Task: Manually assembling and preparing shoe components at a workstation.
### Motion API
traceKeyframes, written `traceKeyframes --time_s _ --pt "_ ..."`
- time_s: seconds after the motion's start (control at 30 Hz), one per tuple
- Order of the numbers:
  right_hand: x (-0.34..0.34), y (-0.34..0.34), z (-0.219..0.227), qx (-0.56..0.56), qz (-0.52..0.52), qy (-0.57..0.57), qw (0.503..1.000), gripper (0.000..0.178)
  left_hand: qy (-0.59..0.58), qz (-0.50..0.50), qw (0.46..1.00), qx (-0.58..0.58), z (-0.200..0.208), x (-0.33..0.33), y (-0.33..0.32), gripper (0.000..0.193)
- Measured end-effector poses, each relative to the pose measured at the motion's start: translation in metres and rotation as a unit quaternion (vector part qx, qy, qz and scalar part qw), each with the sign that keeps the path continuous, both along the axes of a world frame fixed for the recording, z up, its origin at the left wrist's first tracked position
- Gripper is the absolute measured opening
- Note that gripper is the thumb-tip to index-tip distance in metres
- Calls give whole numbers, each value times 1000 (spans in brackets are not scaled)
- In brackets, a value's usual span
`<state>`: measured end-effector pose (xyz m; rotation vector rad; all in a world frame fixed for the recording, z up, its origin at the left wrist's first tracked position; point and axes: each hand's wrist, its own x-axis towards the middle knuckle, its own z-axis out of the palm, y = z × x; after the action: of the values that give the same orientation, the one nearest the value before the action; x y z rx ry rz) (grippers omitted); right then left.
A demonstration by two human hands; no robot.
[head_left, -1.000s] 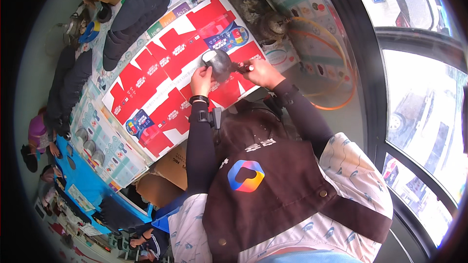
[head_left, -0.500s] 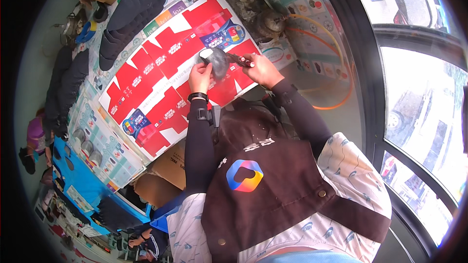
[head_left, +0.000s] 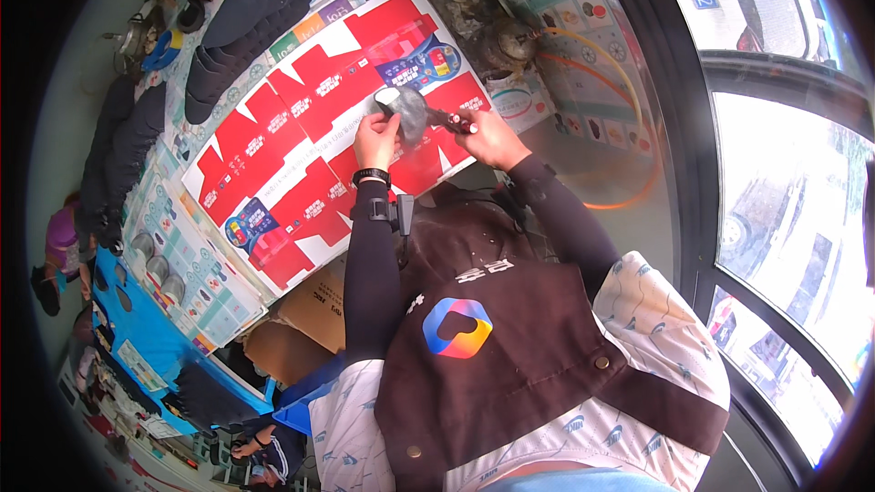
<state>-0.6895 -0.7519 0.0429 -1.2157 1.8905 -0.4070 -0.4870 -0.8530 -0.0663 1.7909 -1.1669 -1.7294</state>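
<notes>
Over the red and white printed sheet (head_left: 301, 109), my left hand (head_left: 375, 140) grips a rounded dark grey piece (head_left: 409, 116) by its near left edge. A bright white patch shows at the piece's upper left. From the right, my right hand (head_left: 493, 138) is closed round a slim dark red and black handled tool (head_left: 452, 120). The tool's tip points left and lies close to the grey piece's right side; whether they touch I cannot tell. The tool's kind is not clear.
Stacked black sole-shaped pieces (head_left: 251, 32) lie at the table's far left. Several silver cups (head_left: 157, 271) stand on its left part. A grimy metal pot (head_left: 506, 44) and an orange hose (head_left: 638, 159) are at the right. A cardboard box (head_left: 314, 310) sits below the table edge.
The grey piece has tilted slightly and the white patch on it looks narrower. My right hand has shifted a little, still holding the tool; my left hand keeps its hold.
</notes>
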Motion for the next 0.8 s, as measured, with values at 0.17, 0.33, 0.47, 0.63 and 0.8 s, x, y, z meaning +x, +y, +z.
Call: traceKeyframes --time_s 0.17,0.33,0.47,0.63,0.8 --pt "-2 -17 9 -35 -37 39 998 24 -11 -23 1000 8 2 0 -1 47" --pt "-4 -3 6 -5 -11 53 999 29 6 -8 1000 -5 0 1 0 46" --pt "4 4 5 56 -1 20 998 36 -3 -24 1000 17 -2 6 -3 46" --pt "4 -1 4 76 13 -77 994 38 34 -19 999 36 -12 17 -6 43" --pt "0 -6 1 67 -4 -10 998 37 49 0 997 58 -13 23 -4 42"
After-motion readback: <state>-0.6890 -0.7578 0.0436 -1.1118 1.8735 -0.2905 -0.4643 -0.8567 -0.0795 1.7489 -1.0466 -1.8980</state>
